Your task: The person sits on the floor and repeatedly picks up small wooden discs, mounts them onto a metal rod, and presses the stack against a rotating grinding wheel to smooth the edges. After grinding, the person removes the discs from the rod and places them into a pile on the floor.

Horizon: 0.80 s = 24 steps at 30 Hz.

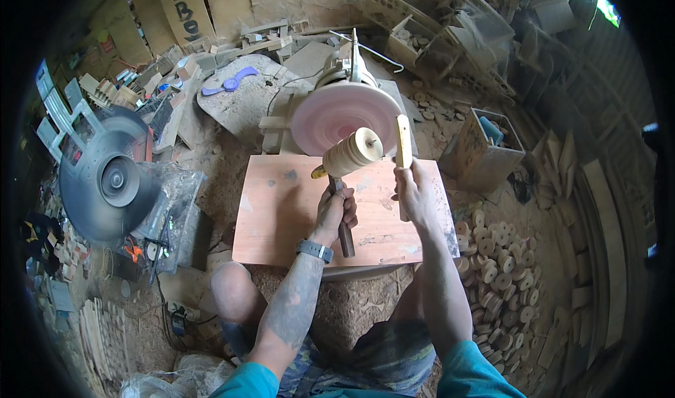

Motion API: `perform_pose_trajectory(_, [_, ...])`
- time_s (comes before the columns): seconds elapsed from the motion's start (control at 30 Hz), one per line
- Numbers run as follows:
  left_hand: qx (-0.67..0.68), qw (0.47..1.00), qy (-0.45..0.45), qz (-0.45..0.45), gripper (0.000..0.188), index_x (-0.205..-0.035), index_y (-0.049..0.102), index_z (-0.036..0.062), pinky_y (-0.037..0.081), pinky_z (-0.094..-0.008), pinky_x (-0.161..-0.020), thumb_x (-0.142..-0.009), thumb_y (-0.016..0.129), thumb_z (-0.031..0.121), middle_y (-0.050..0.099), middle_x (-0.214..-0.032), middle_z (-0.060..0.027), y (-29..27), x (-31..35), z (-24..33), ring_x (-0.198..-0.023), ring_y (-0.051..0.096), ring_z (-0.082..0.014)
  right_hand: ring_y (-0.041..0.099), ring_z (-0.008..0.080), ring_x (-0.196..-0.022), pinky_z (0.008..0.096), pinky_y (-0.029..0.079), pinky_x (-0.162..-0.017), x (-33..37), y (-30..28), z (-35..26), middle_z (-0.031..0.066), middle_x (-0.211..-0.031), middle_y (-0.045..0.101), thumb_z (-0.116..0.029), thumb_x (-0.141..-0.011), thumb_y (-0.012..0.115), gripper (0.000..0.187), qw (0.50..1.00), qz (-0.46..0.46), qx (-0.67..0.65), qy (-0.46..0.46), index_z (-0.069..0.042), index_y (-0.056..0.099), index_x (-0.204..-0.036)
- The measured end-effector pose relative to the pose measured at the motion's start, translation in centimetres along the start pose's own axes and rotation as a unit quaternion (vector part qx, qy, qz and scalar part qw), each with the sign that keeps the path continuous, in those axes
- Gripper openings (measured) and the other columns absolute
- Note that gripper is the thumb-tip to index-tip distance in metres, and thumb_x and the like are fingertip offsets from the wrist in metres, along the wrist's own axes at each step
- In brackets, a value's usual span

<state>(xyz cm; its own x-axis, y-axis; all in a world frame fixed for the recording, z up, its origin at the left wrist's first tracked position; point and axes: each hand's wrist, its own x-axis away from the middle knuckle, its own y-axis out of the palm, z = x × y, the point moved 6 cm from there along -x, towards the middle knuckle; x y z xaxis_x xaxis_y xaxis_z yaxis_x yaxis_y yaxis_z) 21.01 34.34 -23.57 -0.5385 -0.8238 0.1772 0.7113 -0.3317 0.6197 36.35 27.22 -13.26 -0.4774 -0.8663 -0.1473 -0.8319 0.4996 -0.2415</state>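
My left hand, with a watch on its wrist, is closed round a dark handle. At the handle's upper end is a stack of round pale wooden discs, tilted, with a pin tip showing at the centre of its end face. A yellow piece shows at the stack's lower left end. To the right, my right hand grips a narrow pale wooden stick upright, apart from the stack. Just beyond the stack stands a large disc sander, its round face streaked with pinkish rings.
Under my hands is a wooden board used as a tabletop. A fan stands at the left. Many loose wooden discs lie heaped at the right, below a wooden box. A purple fan blade lies at the back left.
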Motion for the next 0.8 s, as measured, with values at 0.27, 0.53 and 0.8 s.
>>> perform_pose_trajectory(0.27, [-0.047,0.998,0.05,0.005,0.012,-0.089,0.042,0.015,0.035,-0.0279,-0.036,-0.095,0.052,0.017,0.04,-0.064,0.0028,0.8,0.9,0.3,-0.042,0.037,-0.0089,0.07,0.0223,-0.075,0.0335,0.053,-0.068,2.8,-2.2,-3.2,0.0182,-0.088,0.071,-0.017,-0.083,0.076,0.046,0.961,0.091,0.234,-0.114,-0.005,0.063,-0.125])
perform_pose_trajectory(0.53, [-0.116,0.986,0.101,0.07,0.012,-0.091,0.039,0.0127,0.037,-0.0286,-0.035,-0.095,0.05,0.012,0.041,-0.064,0.001,1.1,1.1,1.0,-0.04,0.037,-0.0093,0.07,0.0352,-0.083,0.0402,0.054,-0.07,3.3,-1.6,-1.0,0.0225,-0.092,0.069,-0.016,-0.085,0.074,0.046,0.952,0.133,0.227,-0.159,-0.006,0.061,-0.128])
perform_pose_trajectory(0.8, [-0.267,0.935,0.212,0.1,0.017,-0.098,0.038,0.0101,0.039,-0.0284,-0.033,-0.094,0.054,0.01,0.044,-0.07,-0.0018,1.2,0.0,2.3,-0.038,0.044,-0.0112,0.064,0.0254,-0.064,0.0341,0.051,-0.061,1.2,-0.7,2.9,0.0156,-0.081,0.068,-0.017,-0.09,0.07,0.049,0.973,0.085,0.192,-0.093,-0.003,0.056,-0.135])
